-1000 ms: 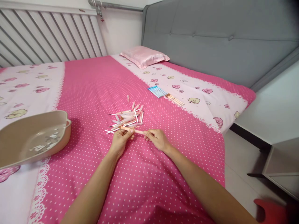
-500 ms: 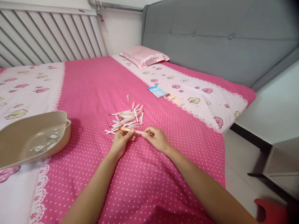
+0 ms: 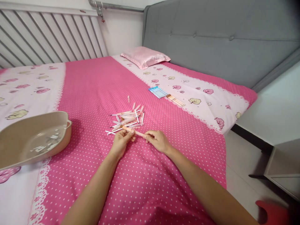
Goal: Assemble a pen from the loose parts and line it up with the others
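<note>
A peach-coloured pen with a brown end lies between my two hands, just in front of a loose pile. My left hand is closed on its cap-side part, thumb on top. The other end is pinched by my right hand. Behind the pen, pen parts lie heaped on the bedspread: pale pink barrels, caps and thin white refills, some with dark tips. Farther right, a row of blue pens lies side by side, and several peach pens with brown ends adjoin it.
To the left a beige basin holds small white and grey pieces. The pink dotted bedspread covers the bed. A pink pillow lies by the grey headboard. A red object stands on the floor at lower right.
The pen has tilted slightly, its brown end a little higher and its right end a little lower. Both hands keep their hold; the pile looks the same.
</note>
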The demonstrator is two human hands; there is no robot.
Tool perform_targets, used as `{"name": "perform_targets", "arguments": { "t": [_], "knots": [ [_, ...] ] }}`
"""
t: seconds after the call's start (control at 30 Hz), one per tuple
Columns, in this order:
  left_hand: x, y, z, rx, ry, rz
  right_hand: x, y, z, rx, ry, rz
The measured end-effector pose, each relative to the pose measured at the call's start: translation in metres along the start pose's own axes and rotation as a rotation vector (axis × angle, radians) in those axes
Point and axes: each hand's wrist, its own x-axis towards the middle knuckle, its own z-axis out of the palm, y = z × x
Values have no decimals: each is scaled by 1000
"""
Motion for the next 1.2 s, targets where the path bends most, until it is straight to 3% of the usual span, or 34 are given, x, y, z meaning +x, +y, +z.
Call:
{"name": "perform_targets", "arguments": {
  "t": [0.23,0.4,0.57,0.67,0.83,1.2],
  "knots": [
    [3,4,-5,227,34,109,1,1,2,145,10,35],
    [13,9,-22,418,171,274,4,5,2,296,67,68],
    [31,7,-33,962,189,584,5,7,2,345,85,93],
    [40,-3,-36,1187,189,564,6,9,2,368,102,108],
    [51,-17,-42,1195,174,475,7,10,1,395,120,137],
    [53,-10,-47,1031,125,490,7,11,1,406,119,137]
  ]
}}
